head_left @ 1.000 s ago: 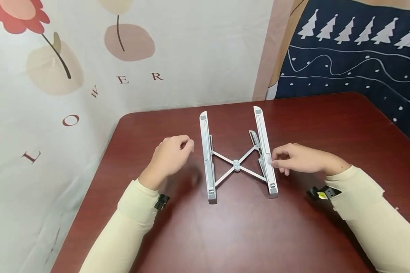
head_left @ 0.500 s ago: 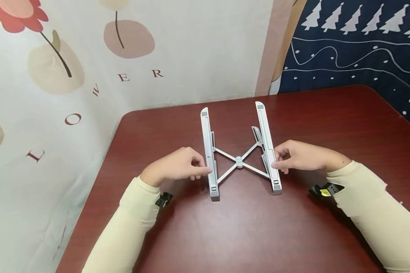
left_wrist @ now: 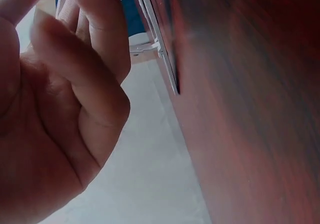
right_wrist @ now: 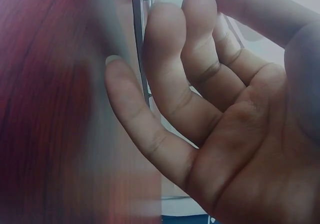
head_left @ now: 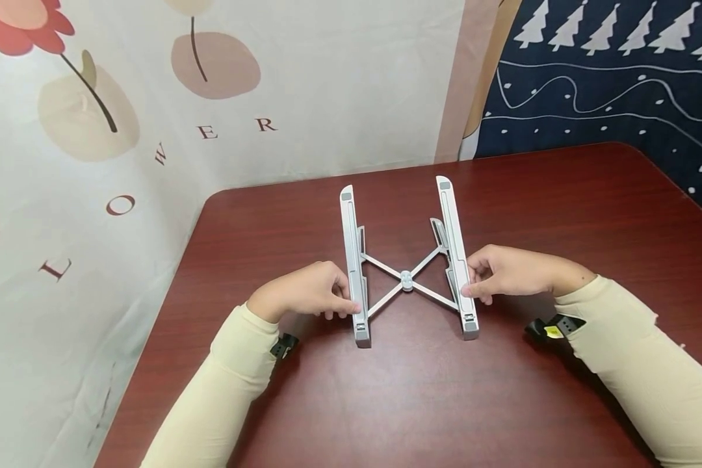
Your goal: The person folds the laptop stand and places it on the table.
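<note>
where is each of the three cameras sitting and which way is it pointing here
Head: worn on the head, looking forward and down at the table; shows both sleeves, the left hand and right hand gripping the rails of the grey folding stand.
Left wrist: beside the left hand, looking along its curled fingers to a stand rail.
Right wrist: beside the right hand, looking along its fingers at the other rail.
Shared: all show the stand and the red-brown table.

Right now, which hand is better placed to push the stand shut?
Neither clearly. The left hand pinches the stand's left rail and the right hand its right rail, level with the hinge; probably both push together.
</note>
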Motion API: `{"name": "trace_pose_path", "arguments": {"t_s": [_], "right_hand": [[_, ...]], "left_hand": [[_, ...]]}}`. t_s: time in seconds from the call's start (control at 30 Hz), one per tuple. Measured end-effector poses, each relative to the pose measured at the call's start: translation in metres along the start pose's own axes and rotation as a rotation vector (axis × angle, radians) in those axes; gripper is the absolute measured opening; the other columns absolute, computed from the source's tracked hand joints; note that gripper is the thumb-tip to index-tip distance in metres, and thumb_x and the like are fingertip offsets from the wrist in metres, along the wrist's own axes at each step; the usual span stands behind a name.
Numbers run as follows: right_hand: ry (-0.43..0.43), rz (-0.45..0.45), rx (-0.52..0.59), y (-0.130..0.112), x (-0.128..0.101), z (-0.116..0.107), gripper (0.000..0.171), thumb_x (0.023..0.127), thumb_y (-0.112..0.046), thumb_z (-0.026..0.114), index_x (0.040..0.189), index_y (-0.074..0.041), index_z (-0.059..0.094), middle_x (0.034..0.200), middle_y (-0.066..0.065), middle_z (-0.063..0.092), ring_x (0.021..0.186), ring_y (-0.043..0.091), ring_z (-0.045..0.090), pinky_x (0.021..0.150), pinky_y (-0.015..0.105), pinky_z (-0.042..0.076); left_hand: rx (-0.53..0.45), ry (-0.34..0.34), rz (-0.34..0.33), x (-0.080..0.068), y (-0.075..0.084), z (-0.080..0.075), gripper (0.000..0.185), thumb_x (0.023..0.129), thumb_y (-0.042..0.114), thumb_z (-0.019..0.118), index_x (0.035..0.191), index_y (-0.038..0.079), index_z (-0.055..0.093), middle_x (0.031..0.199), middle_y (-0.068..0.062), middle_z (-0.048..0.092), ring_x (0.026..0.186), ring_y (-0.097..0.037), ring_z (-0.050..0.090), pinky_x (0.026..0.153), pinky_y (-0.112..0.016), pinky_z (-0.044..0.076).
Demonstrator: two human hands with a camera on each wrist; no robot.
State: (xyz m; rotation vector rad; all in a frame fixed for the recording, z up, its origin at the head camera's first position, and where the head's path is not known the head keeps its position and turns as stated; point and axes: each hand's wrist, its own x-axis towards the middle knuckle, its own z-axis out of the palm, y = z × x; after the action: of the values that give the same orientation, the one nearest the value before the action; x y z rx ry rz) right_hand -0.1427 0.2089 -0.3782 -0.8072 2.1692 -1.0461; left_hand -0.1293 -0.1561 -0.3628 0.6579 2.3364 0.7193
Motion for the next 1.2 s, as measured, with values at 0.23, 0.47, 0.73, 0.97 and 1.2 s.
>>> {"name": "trace_pose_path", "arguments": {"t_s": [0.23, 0.47, 0.73, 0.97, 1.2], "right_hand": [[-0.019, -0.004, 0.003, 0.0004, 0.0013, 0.0030, 0.018, 0.091, -0.016, 0.072, 0.079, -0.004, 0.066, 0.062, 0.003, 0.063, 0.059, 0.014, 0.059, 0.056, 0.022, 0.045], [-0.074, -0.002, 0.010, -0.0002, 0.0013, 0.0060, 0.015, 0.090, -0.017, 0.074, 0.082, -0.006, 0.069, 0.063, 0.002, 0.064, 0.058, 0.011, 0.059, 0.054, 0.021, 0.044], [-0.086, 0.000, 0.020, -0.0006, 0.0016, 0.0076, 0.014, 0.090, -0.016, 0.073, 0.083, -0.005, 0.069, 0.064, 0.002, 0.064, 0.059, 0.011, 0.059, 0.055, 0.021, 0.046], [-0.076, -0.017, 0.014, -0.0017, 0.0017, 0.0069, 0.014, 0.090, -0.016, 0.074, 0.081, -0.006, 0.070, 0.062, 0.003, 0.064, 0.058, 0.011, 0.058, 0.054, 0.021, 0.044], [-0.090, -0.029, 0.022, 0.0007, 0.0028, 0.0088, 0.013, 0.091, -0.015, 0.072, 0.082, -0.005, 0.069, 0.062, 0.002, 0.063, 0.058, 0.010, 0.059, 0.054, 0.020, 0.045]], "left_hand": [[-0.031, -0.047, -0.052, 0.0004, 0.0010, 0.0027, 0.021, 0.085, 0.028, 0.079, 0.073, 0.013, 0.073, 0.058, 0.000, 0.066, 0.048, -0.012, 0.058, 0.047, -0.024, 0.048], [-0.032, -0.073, -0.054, 0.0020, -0.0002, 0.0029, 0.022, 0.086, 0.029, 0.079, 0.072, 0.013, 0.073, 0.058, 0.000, 0.066, 0.050, -0.013, 0.061, 0.049, -0.027, 0.052], [-0.067, -0.092, -0.070, 0.0021, 0.0006, 0.0034, 0.023, 0.086, 0.028, 0.079, 0.073, 0.011, 0.072, 0.064, 0.000, 0.070, 0.056, -0.016, 0.066, 0.053, -0.030, 0.057], [-0.051, -0.073, -0.073, 0.0031, 0.0022, 0.0025, 0.023, 0.086, 0.028, 0.079, 0.072, 0.011, 0.072, 0.060, -0.002, 0.067, 0.052, -0.013, 0.061, 0.051, -0.029, 0.055], [-0.064, -0.083, -0.072, 0.0043, -0.0001, 0.0050, 0.022, 0.087, 0.028, 0.079, 0.075, 0.011, 0.072, 0.064, -0.001, 0.069, 0.053, -0.013, 0.063, 0.052, -0.030, 0.057]]}}
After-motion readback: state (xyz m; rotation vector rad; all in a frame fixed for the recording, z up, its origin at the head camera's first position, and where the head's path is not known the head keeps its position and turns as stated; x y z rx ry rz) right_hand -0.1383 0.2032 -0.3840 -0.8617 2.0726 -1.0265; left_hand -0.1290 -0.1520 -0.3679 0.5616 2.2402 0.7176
